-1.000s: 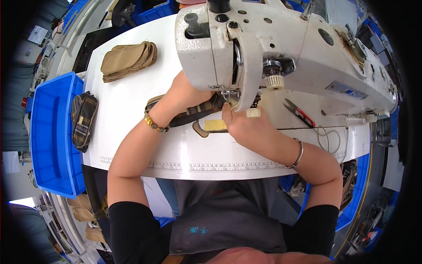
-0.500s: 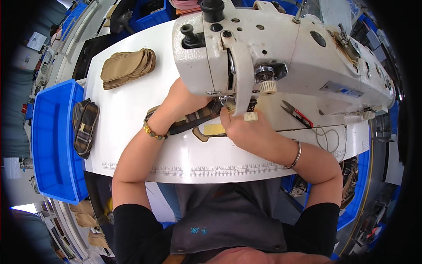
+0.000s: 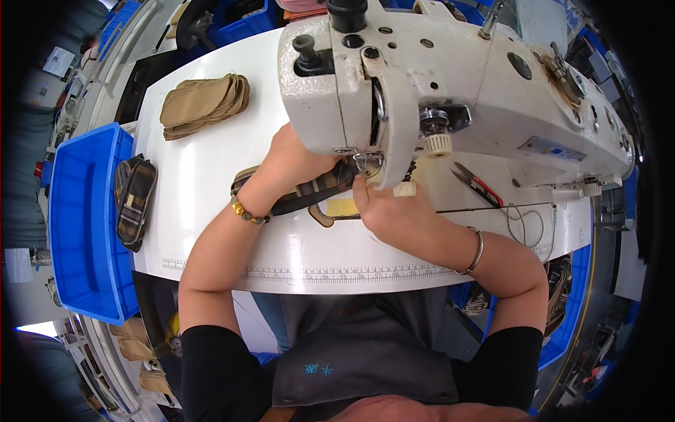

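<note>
Beneath the white sewing machine [image 3: 478, 77], a brown-and-black plaid fabric piece [image 3: 316, 188] lies at the presser foot [image 3: 362, 163]. My left hand [image 3: 295, 158] is closed on the piece just left of the needle, its fingertips partly behind the machine head. My right hand [image 3: 390, 211] has curled fingers, the index at the piece's edge right by the foot; its other fingertips are partly hidden. Under that work lies a small tan-edged piece with a yellow patch [image 3: 343, 208]. Red-handled thread snips [image 3: 485, 190] rest right of my right hand.
A stack of tan fabric panels [image 3: 200, 105] sits at the back left. A plaid pouch [image 3: 133, 204] lies on the left edge of the white table [image 3: 190, 176], beside a blue bin [image 3: 84, 218]. Loose cord [image 3: 520, 221] lies at the right. More blue bins and fabric surround the table.
The whole view has shifted slightly. Both hands stay at the presser foot on the plaid piece, with only small movements.
</note>
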{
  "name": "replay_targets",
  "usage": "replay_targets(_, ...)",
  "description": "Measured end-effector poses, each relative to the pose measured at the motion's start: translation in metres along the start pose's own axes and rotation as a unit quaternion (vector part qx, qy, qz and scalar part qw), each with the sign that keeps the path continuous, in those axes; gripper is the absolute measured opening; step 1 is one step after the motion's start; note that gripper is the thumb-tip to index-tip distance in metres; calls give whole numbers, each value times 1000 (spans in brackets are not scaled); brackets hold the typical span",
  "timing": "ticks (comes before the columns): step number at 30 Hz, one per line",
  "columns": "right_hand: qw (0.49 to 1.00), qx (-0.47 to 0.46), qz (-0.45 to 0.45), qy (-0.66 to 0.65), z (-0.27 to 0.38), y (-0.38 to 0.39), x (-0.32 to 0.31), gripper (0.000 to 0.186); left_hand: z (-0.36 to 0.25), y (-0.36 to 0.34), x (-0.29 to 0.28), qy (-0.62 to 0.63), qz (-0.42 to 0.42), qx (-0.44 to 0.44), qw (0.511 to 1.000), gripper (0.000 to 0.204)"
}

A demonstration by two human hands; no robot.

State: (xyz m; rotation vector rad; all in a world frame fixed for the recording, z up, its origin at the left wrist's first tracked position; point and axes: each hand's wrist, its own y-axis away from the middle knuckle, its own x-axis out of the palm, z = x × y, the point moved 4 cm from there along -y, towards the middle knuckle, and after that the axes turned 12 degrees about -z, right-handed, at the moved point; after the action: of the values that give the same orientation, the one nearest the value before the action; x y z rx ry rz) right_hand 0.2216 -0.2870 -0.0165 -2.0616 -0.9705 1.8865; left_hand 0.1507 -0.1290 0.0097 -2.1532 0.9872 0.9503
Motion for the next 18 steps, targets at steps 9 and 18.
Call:
replay_targets(9,999,-21,14,38,-2,1,1,42,17,-11,11,-62,-58,88,992,24)
replay_targets(18,1000,19,18,-10,-4,3,4,40,20,-12,13,-70,-80,140,985,24)
